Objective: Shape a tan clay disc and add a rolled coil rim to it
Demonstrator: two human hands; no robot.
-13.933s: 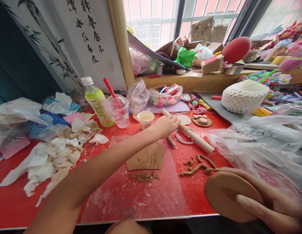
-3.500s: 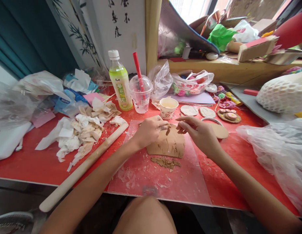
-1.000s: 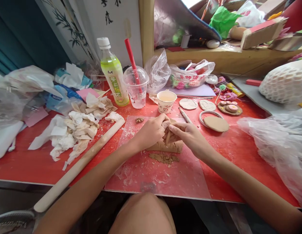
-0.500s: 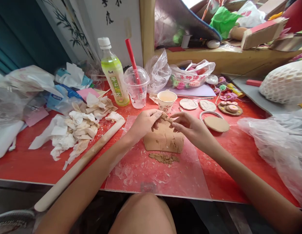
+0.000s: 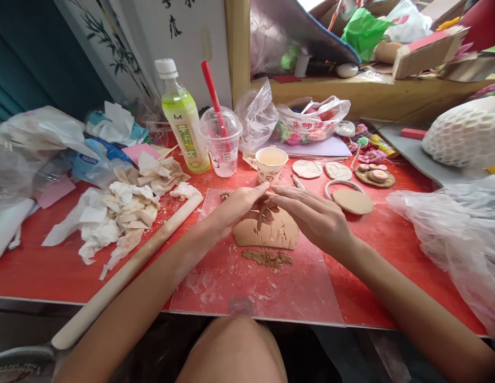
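Note:
My left hand (image 5: 243, 205) and my right hand (image 5: 305, 207) meet above a slab of brown clay (image 5: 267, 236). Their fingers are stretched out and lie close together, fingertips pointing away from me. A thin strip of clay (image 5: 261, 219) is pressed between the two hands, and one end of it hangs below them. The far part of the slab is hidden under the hands. Its near edge is straight and its surface is cracked. Crumbly clay scraps (image 5: 267, 259) lie just in front of the slab, on a clear plastic sheet (image 5: 255, 295).
A wooden rolling pin (image 5: 128, 271) lies left, beside crumpled tissues (image 5: 122, 213). Behind the hands stand a paper cup (image 5: 270, 167), a plastic cup (image 5: 221, 143) and a drink bottle (image 5: 183, 127). At right are a ring cutter with a clay disc (image 5: 353, 202) and plastic wrap (image 5: 443, 223).
My hands have come together from apart, the right fingers straightening and moving left over the clay. A strip of clay now shows between them. The view has shifted slightly.

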